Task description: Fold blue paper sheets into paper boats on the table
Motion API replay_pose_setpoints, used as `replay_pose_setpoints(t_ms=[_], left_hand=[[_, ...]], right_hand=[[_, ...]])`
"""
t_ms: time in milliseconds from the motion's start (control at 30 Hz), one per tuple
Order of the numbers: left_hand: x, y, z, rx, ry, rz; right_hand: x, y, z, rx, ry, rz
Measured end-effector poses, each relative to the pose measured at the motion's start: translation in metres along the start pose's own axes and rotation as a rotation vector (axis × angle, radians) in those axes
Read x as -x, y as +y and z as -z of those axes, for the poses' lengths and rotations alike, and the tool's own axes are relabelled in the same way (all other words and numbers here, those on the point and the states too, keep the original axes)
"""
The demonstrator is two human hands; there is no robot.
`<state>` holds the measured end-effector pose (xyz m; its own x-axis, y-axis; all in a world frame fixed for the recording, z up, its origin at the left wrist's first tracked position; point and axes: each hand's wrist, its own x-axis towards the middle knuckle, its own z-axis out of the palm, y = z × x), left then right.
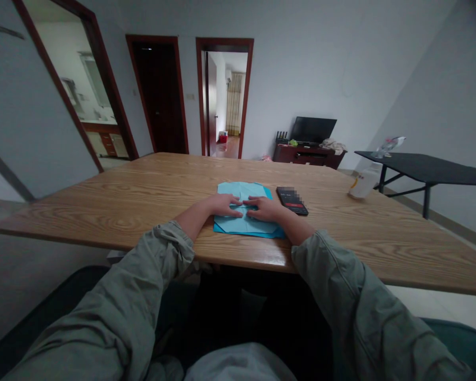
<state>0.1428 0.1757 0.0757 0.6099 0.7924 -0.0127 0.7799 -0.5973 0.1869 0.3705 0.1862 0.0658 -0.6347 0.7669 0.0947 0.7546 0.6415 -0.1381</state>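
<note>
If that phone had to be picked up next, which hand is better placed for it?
Probably the right hand: it rests on the blue paper on the side nearer the phone, while the left hand lies farther off, with the right one in between.

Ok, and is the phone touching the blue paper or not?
Apart. The head view shows a narrow strip of wooden table between the phone and the right edge of the blue paper, beyond the right hand.

Paper [244,226] on table [143,198]; phone [292,201] just right; container [365,182] farther right.
</note>
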Motion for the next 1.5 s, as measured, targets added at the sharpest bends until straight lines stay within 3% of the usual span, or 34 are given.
replay_pose_setpoints(t_ms=[200, 500, 900, 1200, 1500], left_hand=[[0.005, -0.002, 0.006, 0.107, -0.066, 0.003], [0.003, -0.008, 0.005, 0.190, -0.014, -0.010], [0.002, -0.021, 0.001, 0.228, 0.132, 0.111], [0.004, -0.023, 0.004, 0.165, 0.227, 0.158], [0.005, -0.017, 0.006, 0.134, 0.215, 0.145]], right_hand=[[0.002, 0.000, 0.003, -0.083, -0.033, 0.009], [0.003, 0.001, 0.007, -0.168, -0.056, -0.025], [0.004, 0.004, 0.013, -0.317, -0.033, -0.092], [0.004, 0.006, 0.014, -0.178, 0.168, -0.231], [0.006, -0.003, 0.014, -0.046, 0.116, -0.101]])
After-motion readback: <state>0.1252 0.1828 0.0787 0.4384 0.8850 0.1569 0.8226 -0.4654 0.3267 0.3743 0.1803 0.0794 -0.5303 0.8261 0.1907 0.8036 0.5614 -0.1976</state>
